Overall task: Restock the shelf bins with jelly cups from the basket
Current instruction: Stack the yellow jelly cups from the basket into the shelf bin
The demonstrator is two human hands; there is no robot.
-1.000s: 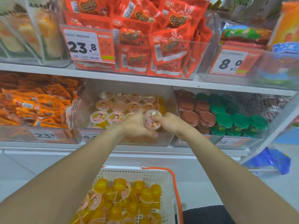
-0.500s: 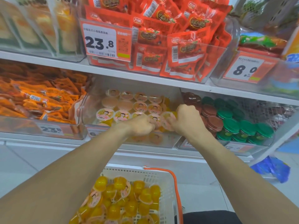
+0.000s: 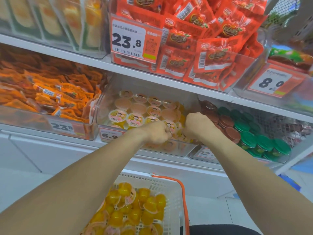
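A clear shelf bin on the lower shelf holds several yellow jelly cups with cartoon lids, standing lid-up in rows. Both my hands reach into its front right corner. My left hand is curled, its fingers pinching a jelly cup at the front row. My right hand is curled too, fingers down on another jelly cup by the bin's right wall; its fingertips are hidden. Below, a white basket with an orange handle holds several loose jelly cups.
A bin of brown- and green-lidded cups stands right of the jelly bin, touching my right hand's side. Orange snack packets fill the bin to the left. Red packets sit on the shelf board above, low over the jelly bin.
Both hands moved from in front of the bin, sharing one cup, down into its front right corner. The camera has moved closer and tilted up.
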